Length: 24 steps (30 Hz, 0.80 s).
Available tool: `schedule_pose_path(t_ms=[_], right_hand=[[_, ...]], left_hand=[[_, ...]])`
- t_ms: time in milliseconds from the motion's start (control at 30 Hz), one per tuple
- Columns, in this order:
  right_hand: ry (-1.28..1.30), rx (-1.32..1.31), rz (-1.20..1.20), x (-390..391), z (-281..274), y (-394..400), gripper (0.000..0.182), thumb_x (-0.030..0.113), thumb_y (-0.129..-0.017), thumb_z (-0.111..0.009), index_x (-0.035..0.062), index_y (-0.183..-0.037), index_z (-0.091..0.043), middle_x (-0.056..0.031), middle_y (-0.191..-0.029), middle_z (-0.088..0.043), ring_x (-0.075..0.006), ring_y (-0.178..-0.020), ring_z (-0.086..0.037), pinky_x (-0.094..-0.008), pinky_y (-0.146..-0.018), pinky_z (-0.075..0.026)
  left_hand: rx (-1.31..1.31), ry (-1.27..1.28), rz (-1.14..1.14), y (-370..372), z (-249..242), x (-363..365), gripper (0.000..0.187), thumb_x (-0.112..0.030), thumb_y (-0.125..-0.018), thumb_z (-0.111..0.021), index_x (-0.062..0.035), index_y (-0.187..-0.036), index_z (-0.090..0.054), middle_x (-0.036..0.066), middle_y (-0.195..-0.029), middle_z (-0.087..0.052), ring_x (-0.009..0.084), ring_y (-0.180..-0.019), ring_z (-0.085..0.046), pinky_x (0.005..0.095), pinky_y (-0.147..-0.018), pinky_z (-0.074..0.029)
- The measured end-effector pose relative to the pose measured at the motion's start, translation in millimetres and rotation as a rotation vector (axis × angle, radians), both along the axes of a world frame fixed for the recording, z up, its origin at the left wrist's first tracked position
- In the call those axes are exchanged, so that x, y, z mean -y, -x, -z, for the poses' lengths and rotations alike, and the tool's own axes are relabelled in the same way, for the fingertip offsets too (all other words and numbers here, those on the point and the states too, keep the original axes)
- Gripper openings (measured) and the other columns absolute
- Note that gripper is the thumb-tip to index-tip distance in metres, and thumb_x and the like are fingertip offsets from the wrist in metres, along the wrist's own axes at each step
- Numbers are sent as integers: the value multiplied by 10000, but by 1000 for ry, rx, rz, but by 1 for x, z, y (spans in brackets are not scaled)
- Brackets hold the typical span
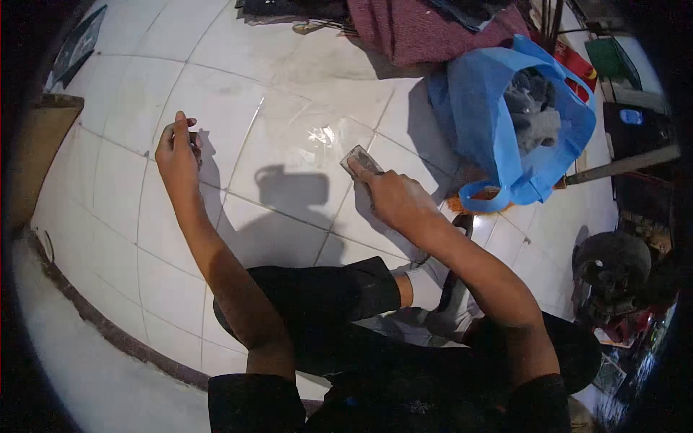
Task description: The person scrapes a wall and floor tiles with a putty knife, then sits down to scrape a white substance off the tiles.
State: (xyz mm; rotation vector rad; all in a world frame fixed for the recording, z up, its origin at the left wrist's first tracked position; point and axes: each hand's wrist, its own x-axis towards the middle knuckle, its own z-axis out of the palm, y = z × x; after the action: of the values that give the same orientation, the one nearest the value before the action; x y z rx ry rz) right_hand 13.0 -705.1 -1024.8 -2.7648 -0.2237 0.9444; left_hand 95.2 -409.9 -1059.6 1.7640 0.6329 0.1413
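Note:
My right hand (401, 200) grips a small grey rectangular block (356, 159) with pale edges. Its thumb lies along the top, and the block is close over the white tiled floor (289, 155); its exact kind I cannot tell. My left hand (178, 149) is held over the tiles further left, its fingers loosely bent and apart, with nothing visible in it. Between the hands, a bright glare (321, 136) shows on a smudged patch of tile. The dark shadow of a head and headgear falls just below that patch.
A blue cloth bag (476, 108) with grey fabric inside stands at the right, near a maroon towel (411, 32). A broom handle (624, 164) and a black wheel (613, 261) are further right. My shod feet (426, 285) and bent legs are close below the right hand.

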Motion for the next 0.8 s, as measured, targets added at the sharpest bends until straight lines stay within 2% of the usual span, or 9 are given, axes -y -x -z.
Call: schedule_pose_path(t_ms=[167, 267, 300, 400, 433, 533, 567, 700, 800], right_hand=[[-86, 82, 2, -25, 13, -38, 642, 69, -840, -511, 218, -1448, -370, -292, -822, -649, -445, -774, -657, -516, -726, -541], [-55, 110, -65, -32, 25, -56, 631, 78, -840, -519, 225, -1439, -389, -285, -831, -652, -448, -782, -654, -518, -736, -539], [-45, 101, -66, -32, 28, -59, 623, 91, -849, -526, 242, -1438, -391, -278, -839, -654, -444, -788, -654, -518, -744, -540], [-18, 125, -77, -34, 28, -59, 621, 108, -852, -545, 246, -1437, -391, -280, -841, -653, -442, -787, -654, -521, -749, -541], [-40, 131, -78, -32, 30, -58, 605, 127, -864, -547, 241, -1437, -391, -282, -836, -653, -442, -787, -654, -524, -747, -539], [-79, 157, -66, -25, 36, -53, 558, 192, -902, -544, 224, -1437, -388, -284, -823, -648, -445, -786, -652, -531, -736, -535], [-68, 171, -48, -23, 38, -50, 542, 220, -917, -538, 217, -1438, -386, -282, -820, -645, -448, -783, -650, -531, -730, -535], [-111, 188, 26, 0, 30, -13, 509, 309, -965, -485, 217, -1451, -364, -280, -853, -621, -463, -781, -644, -524, -701, -539], [-78, 94, 31, 22, 20, 34, 529, 294, -970, -474, 222, -1471, -319, -281, -922, -599, -469, -786, -642, -519, -696, -546]], left_hand=[[-64, -121, -73, 3, 1, -20, 429, -428, -948, -557, -12, -916, -656, 2, -632, -506, 75, -538, -408, 232, -517, -324], [-178, -346, -7, 7, 6, -33, 456, -445, -942, -552, -2, -927, -661, 25, -633, -510, 120, -571, -441, 270, -555, -360], [-245, -323, 23, 7, 8, -37, 471, -458, -931, -556, -2, -949, -672, 58, -647, -543, 151, -608, -493, 312, -584, -401], [-293, -419, 148, 6, 17, -40, 494, -471, -915, -567, 9, -967, -672, 128, -726, -629, 208, -688, -584, 342, -653, -457], [-269, -545, 167, 6, 19, -36, 459, -436, -889, -604, 6, -994, -668, 202, -847, -673, 298, -779, -642, 381, -733, -487], [-275, -550, 298, 7, 21, -27, 437, -417, -847, -644, -9, -1000, -668, 228, -917, -677, 360, -839, -650, 404, -772, -492], [-336, -526, 320, 7, 18, -24, 420, -401, -806, -680, -22, -986, -668, 213, -928, -682, 363, -854, -654, 412, -776, -493], [-348, -563, 372, 12, 24, -10, 416, -398, -776, -705, -28, -961, -661, 206, -929, -683, 356, -887, -658, 415, -780, -498], [-390, -607, 418, 14, 30, -4, 418, -390, -783, -698, -33, -996, -659, 208, -958, -683, 358, -905, -659, 419, -790, -500]])
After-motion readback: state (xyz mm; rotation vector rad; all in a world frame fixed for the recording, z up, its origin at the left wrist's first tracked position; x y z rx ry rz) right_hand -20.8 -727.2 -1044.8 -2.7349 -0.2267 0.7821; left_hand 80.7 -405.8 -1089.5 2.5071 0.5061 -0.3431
